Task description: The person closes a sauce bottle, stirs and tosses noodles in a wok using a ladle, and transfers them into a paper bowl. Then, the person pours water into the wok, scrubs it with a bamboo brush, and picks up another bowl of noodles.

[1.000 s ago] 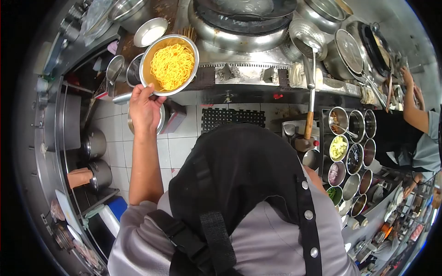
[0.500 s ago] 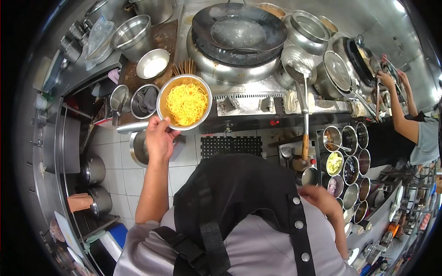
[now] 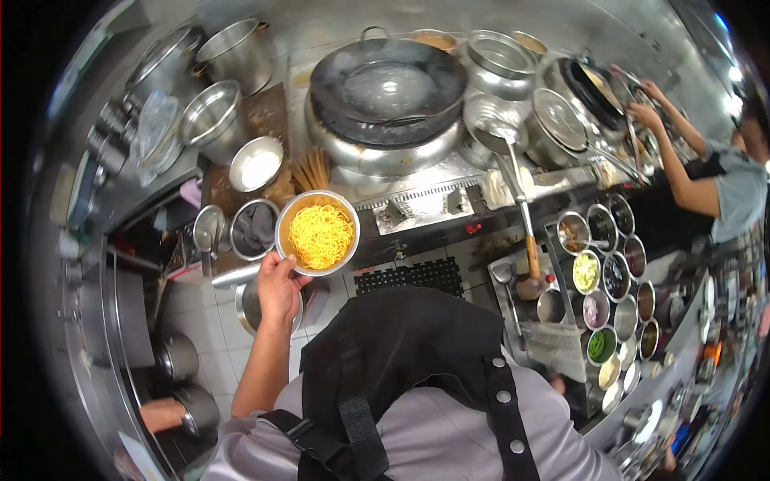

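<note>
My left hand (image 3: 281, 290) grips the near left rim of a metal bowl (image 3: 354, 250), thumb over the edge. Yellow noodles (image 3: 321, 236) fill much of the bowl, which is held level at the counter's front edge, just in front of a bundle of wooden sticks (image 3: 311, 170). To its left on the counter is a small metal bowl with dark cloth-like stuff (image 3: 255, 228), and behind that a bowl with white contents (image 3: 258, 163). My right hand cannot be made out; the right arm is hidden beside my body.
A large wok (image 3: 389, 84) sits on the stove, with a perforated strainer (image 3: 491, 116) and a long-handled ladle (image 3: 521, 204) to its right. Rows of ingredient bowls (image 3: 586, 272) stand at the right. Beyond them a co-worker (image 3: 698, 188) handles another wok. Tall pots stand at the back left.
The view has shifted, showing more of the stove and back wall. The noodle bowl stays in my left hand and sits lower in view. My right hand, visible half a second ago, has dropped from sight.
</note>
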Motion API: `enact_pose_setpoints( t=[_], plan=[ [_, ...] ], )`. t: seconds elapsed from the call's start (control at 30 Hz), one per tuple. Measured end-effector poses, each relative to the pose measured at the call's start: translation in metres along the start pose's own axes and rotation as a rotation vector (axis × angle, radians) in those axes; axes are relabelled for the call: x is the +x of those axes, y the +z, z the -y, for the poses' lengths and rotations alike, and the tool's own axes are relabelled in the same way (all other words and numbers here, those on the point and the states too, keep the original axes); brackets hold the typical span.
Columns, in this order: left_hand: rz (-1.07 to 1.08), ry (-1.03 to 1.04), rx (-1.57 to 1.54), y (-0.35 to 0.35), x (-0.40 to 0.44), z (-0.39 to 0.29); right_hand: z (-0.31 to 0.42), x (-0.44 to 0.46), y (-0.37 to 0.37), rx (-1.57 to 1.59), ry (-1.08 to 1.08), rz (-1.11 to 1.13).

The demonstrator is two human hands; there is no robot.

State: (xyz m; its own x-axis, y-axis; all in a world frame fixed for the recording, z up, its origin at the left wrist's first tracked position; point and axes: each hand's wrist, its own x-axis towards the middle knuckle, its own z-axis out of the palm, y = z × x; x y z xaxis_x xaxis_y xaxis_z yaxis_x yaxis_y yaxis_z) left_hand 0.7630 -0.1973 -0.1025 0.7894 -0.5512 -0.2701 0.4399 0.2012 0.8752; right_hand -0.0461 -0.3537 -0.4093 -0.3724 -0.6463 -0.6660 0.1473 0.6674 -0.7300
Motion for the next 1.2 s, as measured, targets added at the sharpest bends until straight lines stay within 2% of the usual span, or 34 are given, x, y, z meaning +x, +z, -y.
enact_pose_setpoints(
  t=[0.03, 0.07, 0.1, 0.17, 0.2, 0.23, 0.27, 0.3, 0.33, 0.37, 0.4, 0.43, 0.47, 0.5, 0.57, 0.6, 0.67, 0.7, 0.77, 0.83, 0.9, 0.93, 0.97, 1.03, 1.17, 1.2],
  plan=[
    [0.041, -0.012, 0.015, -0.001, 0.003, 0.002, 0.042, -0.044, 0.01, 0.024, -0.182, -0.211],
    [0.028, 0.0, 0.018, 0.0, 0.007, 0.004, 0.063, -0.047, 0.013, 0.423, -0.173, -0.133],
    [0.035, 0.003, 0.019, 0.007, 0.014, 0.008, 0.082, -0.052, 0.026, 0.6, -0.153, -0.157],
    [0.116, -0.044, 0.085, 0.021, 0.02, 0.006, 0.101, -0.052, 0.055, 0.791, -0.152, -0.095],
    [0.175, -0.048, 0.089, 0.028, 0.023, 0.009, 0.105, -0.044, 0.075, 0.83, -0.073, -0.118],
    [0.231, -0.05, 0.088, 0.034, 0.027, 0.013, 0.112, -0.074, 0.1, 0.749, -0.11, 0.102],
    [0.285, -0.068, 0.099, 0.04, 0.03, 0.018, 0.11, -0.082, 0.119, 0.595, -0.107, 0.108],
    [0.331, -0.083, 0.111, 0.045, 0.033, 0.024, 0.099, -0.089, 0.145, 0.578, -0.191, 0.192],
    [0.365, -0.108, 0.135, 0.049, 0.037, 0.03, 0.093, -0.105, 0.167, 0.376, -0.221, 0.195],
    [0.399, -0.13, 0.159, 0.056, 0.039, 0.037, 0.102, -0.152, 0.183, 0.019, -0.177, 0.268],
    [0.4, -0.135, 0.212, 0.075, 0.026, 0.033, 0.079, -0.167, 0.193, -0.145, -0.268, 0.426],
    [0.405, -0.144, 0.263, 0.093, 0.014, 0.035, 0.065, -0.185, 0.207, -0.492, -0.193, 0.496],
    [0.485, -0.138, 0.289, 0.098, 0.019, 0.05, 0.039, -0.2, 0.208, -0.941, -0.586, 0.614],
    [0.557, -0.129, 0.312, 0.097, 0.03, 0.062, 0.013, -0.219, 0.208, -1.136, -0.875, 0.555],
    [0.672, -0.17, 0.33, 0.108, 0.028, 0.084, -0.032, -0.243, 0.194, -0.805, -0.659, 0.374],
    [0.681, -0.193, 0.303, 0.118, 0.016, 0.089, -0.036, -0.242, 0.172, -0.792, -0.653, 0.338],
    [0.691, -0.22, 0.288, 0.131, -0.002, 0.098, -0.05, -0.237, 0.119, -0.893, -0.475, 0.263],
    [0.712, -0.222, 0.288, 0.139, -0.015, 0.101, -0.043, -0.245, 0.093, -1.165, -0.352, 0.192],
    [0.755, -0.298, 0.294, 0.155, -0.045, 0.103, -0.056, -0.248, 0.035, -1.416, -0.32, 0.234],
    [0.792, -0.326, 0.302, 0.154, -0.051, 0.121, -0.053, -0.265, -0.003, -1.44, -0.281, 0.225],
    [0.885, -0.346, 0.379, 0.153, -0.06, 0.141, -0.052, -0.276, -0.036, -1.096, -0.32, 0.162],
    [0.948, -0.263, 0.403, 0.144, -0.046, 0.167, -0.035, -0.297, -0.048, -1.021, -0.383, 0.082],
    [0.974, -0.274, 0.411, 0.145, -0.05, 0.179, -0.028, -0.308, -0.06, -1.005, -0.367, 0.062],
    [0.985, -0.298, 0.461, 0.151, -0.064, 0.196, -0.02, -0.323, -0.083, -0.809, -0.755, -0.206],
    [1.065, -0.358, 0.489, 0.173, -0.106, 0.222, 0.008, -0.355, -0.125, -0.73, -0.83, -0.371],
    [1.043, -0.418, 0.442, 0.189, -0.144, 0.208, 0.012, -0.364, -0.133, -0.694, -0.852, -0.405]
  ],
)
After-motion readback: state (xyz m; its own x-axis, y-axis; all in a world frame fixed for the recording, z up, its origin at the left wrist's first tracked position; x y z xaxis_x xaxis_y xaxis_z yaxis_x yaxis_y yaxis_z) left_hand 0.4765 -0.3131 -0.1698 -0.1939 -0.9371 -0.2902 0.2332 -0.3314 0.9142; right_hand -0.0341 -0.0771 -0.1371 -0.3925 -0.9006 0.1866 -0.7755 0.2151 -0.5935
